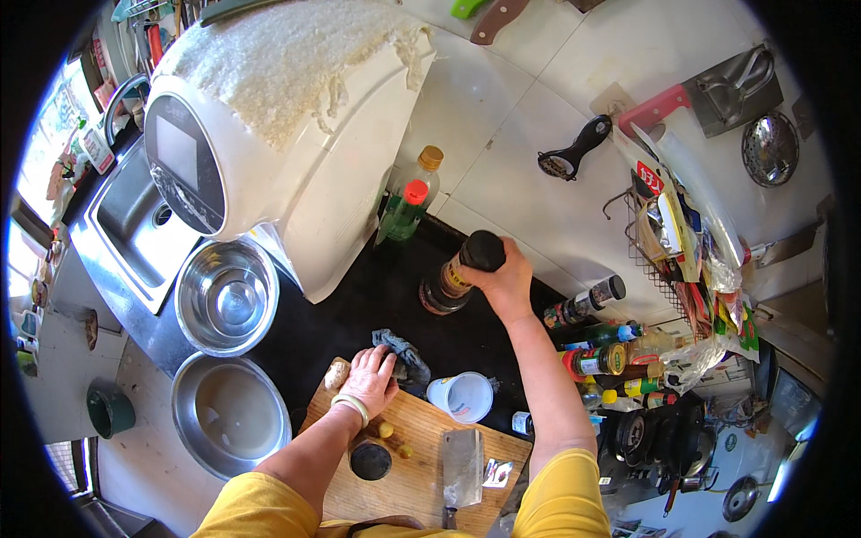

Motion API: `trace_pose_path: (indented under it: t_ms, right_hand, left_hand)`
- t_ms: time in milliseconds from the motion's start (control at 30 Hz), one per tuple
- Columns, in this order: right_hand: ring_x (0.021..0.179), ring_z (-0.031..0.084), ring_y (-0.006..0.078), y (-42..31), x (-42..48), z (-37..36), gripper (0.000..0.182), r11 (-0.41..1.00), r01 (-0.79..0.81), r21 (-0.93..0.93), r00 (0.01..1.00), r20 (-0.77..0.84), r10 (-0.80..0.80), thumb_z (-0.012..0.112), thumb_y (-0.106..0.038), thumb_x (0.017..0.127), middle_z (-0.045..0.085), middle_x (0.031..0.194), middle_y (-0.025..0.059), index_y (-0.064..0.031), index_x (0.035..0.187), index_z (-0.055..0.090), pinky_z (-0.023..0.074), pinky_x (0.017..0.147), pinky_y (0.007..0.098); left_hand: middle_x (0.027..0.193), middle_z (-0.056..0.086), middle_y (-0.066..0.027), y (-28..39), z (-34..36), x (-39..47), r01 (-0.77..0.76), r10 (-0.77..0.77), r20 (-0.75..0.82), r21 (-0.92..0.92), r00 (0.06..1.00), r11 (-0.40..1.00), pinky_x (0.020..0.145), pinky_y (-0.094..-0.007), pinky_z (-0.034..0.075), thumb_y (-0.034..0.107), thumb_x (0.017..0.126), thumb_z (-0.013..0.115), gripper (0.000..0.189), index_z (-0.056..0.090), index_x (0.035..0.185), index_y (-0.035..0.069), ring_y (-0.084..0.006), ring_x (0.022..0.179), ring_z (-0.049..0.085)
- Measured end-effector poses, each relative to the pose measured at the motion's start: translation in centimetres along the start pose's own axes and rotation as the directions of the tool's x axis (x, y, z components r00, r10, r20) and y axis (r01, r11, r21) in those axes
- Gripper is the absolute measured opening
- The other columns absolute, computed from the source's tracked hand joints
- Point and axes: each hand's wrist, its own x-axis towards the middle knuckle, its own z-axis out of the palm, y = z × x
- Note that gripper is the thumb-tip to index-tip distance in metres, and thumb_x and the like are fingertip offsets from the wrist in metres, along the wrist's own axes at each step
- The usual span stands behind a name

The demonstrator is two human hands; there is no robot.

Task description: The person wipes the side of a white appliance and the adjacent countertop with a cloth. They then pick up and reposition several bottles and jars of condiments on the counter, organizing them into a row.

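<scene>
My right hand (510, 281) grips a large glass jar (452, 282) by its upper part, just below the black lid (485, 250). The jar is tilted in this view, over the black countertop, and I cannot tell if its base touches. My left hand (368, 380), with a pale bangle at the wrist, rests on a grey-blue rag (403, 353) at the far edge of the wooden cutting board (417, 474). Its fingertips are partly hidden. A pale knobbly piece (336, 374) lies beside it. On the board are a cleaver (462, 467), a black round lid (370, 460) and small yellow pieces (385, 429).
A white plastic cup (464, 397) stands at the board's far edge. Two steel basins (229, 299) sit left, near the sink (121, 208). A large white appliance (303, 181) rises behind, with bottles (407, 202) beside it. More bottles and jars (599, 360) crowd the right.
</scene>
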Motion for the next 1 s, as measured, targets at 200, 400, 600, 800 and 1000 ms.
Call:
trace_pose_path:
  t_ms: [200, 400, 600, 800, 1000]
  right_hand:
    - [0.095, 0.067, 0.0338, 0.9, -1.9, 1.4, 0.072, 0.997, -0.002, 0.079, 0.999, -0.049, 0.006, 0.088, -0.030, 0.059, 0.069, 0.098, 0.0165, -0.0024, 0.117, 0.055, 0.0522, 0.086, 0.0392]
    - [0.096, 0.066, 0.0222, 3.4, -3.1, 1.7, 0.092, 0.974, -0.137, 0.182, 0.989, 0.072, 0.126, 0.091, -0.026, 0.059, 0.065, 0.114, 0.0144, -0.0013, 0.135, 0.046, 0.0521, 0.088, 0.0338]
    - [0.082, 0.069, 0.0234, 6.8, -5.7, 4.5, 0.076, 0.698, -0.635, 0.333, 0.747, 0.496, 0.443, 0.085, -0.012, 0.071, 0.064, 0.106, 0.0158, 0.0003, 0.134, 0.044, 0.0614, 0.066, 0.0355]
    - [0.066, 0.069, 0.0210, 8.5, -3.5, 7.7, 0.059, 0.662, -0.579, 0.475, 0.812, 0.411, 0.415, 0.079, -0.006, 0.079, 0.064, 0.099, 0.0161, 0.0018, 0.126, 0.045, 0.0617, 0.062, 0.0339]
    - [0.061, 0.068, 0.0213, 7.9, -0.1, 9.6, 0.059, 0.679, -0.590, 0.437, 0.806, 0.372, 0.461, 0.079, -0.008, 0.079, 0.065, 0.101, 0.0160, 0.0027, 0.127, 0.046, 0.0611, 0.058, 0.0324]
  left_hand:
    - [0.135, 0.047, -0.0214, -0.1, 0.0, -0.1, 0.004, -0.004, -0.006, 0.009, 1.000, 1.000, 0.108, -0.0498, 0.035, 0.016, 0.077, 0.065, 0.050, 0.055, 0.123, 0.002, -0.0419, 0.123, 0.045]
    - [0.134, 0.048, -0.0213, -0.2, 0.2, -0.2, 0.006, -0.006, -0.025, 0.005, 1.000, 1.000, 0.107, -0.0501, 0.036, 0.016, 0.076, 0.065, 0.048, 0.056, 0.121, 0.003, -0.0415, 0.122, 0.046]
    - [0.133, 0.048, -0.0214, 0.0, 0.0, -0.1, 0.002, -0.002, -0.029, 0.013, 1.000, 1.000, 0.106, -0.0501, 0.036, 0.015, 0.075, 0.065, 0.048, 0.056, 0.121, 0.003, -0.0411, 0.121, 0.046]
    - [0.132, 0.048, -0.0209, 0.0, 0.0, 0.1, -0.009, 0.010, -0.035, 0.018, 0.999, 1.000, 0.106, -0.0497, 0.037, 0.015, 0.075, 0.066, 0.047, 0.056, 0.120, 0.003, -0.0405, 0.121, 0.047]
    - [0.133, 0.048, -0.0210, 0.2, -0.2, 0.0, 0.001, -0.001, -0.017, 0.026, 1.000, 1.000, 0.106, -0.0496, 0.037, 0.015, 0.076, 0.065, 0.047, 0.055, 0.121, 0.002, -0.0403, 0.121, 0.046]
